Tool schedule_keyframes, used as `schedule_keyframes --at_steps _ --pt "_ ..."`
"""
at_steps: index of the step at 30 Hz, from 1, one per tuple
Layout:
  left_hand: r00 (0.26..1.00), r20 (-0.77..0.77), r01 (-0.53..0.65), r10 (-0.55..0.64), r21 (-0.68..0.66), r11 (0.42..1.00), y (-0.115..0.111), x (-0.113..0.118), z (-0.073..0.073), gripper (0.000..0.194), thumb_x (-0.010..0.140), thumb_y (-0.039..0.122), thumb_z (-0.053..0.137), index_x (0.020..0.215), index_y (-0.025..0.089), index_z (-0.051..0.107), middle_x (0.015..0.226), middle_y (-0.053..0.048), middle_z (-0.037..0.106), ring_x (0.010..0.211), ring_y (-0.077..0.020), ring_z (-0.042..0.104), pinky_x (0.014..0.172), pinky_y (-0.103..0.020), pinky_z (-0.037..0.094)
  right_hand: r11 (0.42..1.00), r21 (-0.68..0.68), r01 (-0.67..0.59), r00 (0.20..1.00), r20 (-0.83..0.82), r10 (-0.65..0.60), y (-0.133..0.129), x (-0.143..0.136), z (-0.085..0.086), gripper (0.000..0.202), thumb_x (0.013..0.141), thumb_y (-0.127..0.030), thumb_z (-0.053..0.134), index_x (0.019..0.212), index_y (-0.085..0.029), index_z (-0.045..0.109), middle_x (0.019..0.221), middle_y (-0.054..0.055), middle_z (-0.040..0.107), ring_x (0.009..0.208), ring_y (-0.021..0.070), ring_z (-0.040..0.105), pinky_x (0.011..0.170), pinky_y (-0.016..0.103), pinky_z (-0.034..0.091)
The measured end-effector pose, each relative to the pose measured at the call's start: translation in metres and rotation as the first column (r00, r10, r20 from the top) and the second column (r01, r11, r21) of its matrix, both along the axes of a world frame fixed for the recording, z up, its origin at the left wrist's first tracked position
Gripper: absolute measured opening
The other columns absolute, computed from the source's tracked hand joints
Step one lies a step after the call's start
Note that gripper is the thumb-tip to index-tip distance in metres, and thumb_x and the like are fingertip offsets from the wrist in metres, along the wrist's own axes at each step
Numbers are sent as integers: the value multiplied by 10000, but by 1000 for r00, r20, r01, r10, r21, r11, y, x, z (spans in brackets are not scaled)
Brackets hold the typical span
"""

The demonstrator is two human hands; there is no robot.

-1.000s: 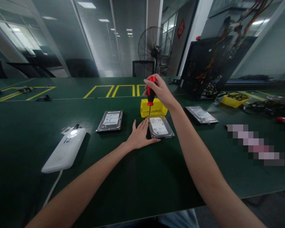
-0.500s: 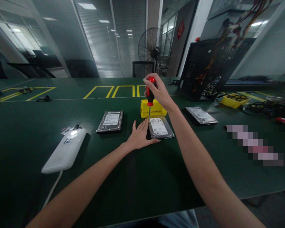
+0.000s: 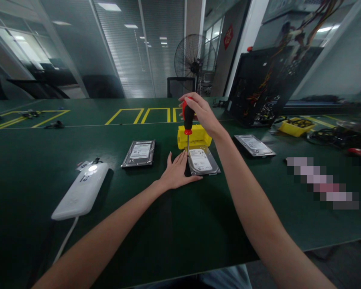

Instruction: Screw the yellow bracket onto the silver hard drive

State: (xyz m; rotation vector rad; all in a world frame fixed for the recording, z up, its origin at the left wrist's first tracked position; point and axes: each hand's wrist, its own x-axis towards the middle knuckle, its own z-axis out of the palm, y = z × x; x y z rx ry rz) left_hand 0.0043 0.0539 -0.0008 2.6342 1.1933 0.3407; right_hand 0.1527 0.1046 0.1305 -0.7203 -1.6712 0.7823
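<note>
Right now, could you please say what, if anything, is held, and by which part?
The right hand holds a screwdriver by its handle; the left hand lies spread against the middle hard drive.

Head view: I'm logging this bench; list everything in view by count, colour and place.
hard drives: three, silver, across table
screwdriver: one, red-black, tip at centre drive
bins: two, yellow, behind centre drive, back right
device: one, white, front left
pixelated item: one, pinkish, right
computer case: one, black, back right
loose parts, cables: uncounted, mostly dark, far left and right
fan: one, dark, behind table
chairs: at least one, black, beyond table
sign: one, red, back wall
table: one, green, foreground
left hand: one, bare, beside centre drive
right hand: one, bare, around screwdriver
</note>
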Motion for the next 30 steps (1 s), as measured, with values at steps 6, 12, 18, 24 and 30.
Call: schedule_keyframes --at_steps 6,12,18,24,30 --pt "1000 1 1 -1 -2 1000 0 0 0 1099 760 863 312 1529 115 76 1569 -195 167 1450 -339 168 1150 -574 -74 1000 -2 1 1000 -3 -1 5 2 -2 383 840 -566 541 990 -215 524 876 9 553 806 123 570 713 259 485" --pt "1000 10 8 -9 7 1000 1 -1 -3 1090 769 854 312 1530 113 67 1570 -195 155 1452 -327 168 1154 -566 -72 999 -44 11 1000 7 -11 1 -1 0 415 802 -594 583 1005 -241 502 847 9 572 809 127 580 694 251 488" --pt "1000 3 5 -5 -4 1000 1 0 -2 1092 765 856 315 1529 115 72 1571 -193 158 1453 -327 164 1156 -567 -74 997 -71 8 1000 11 -8 -4 -2 1 437 811 -558 606 1084 -240 481 818 17 584 729 128 586 651 267 503" --pt "1000 12 -1 1 14 1000 1 0 -3 1104 757 863 320 1524 102 91 1565 -203 175 1454 -317 166 1153 -574 -69 997 -78 23 1000 9 -22 -2 -4 -2 511 803 -595 595 1151 -251 447 762 -6 560 665 124 567 627 274 504" --pt "1000 8 -1 1 20 1000 0 1 -3 1093 764 858 314 1521 95 117 1560 -205 196 1452 -321 173 1158 -565 -63 997 -71 -2 1000 6 2 4 -4 -6 485 827 -676 480 1065 -254 475 755 -6 538 641 115 548 622 280 502"
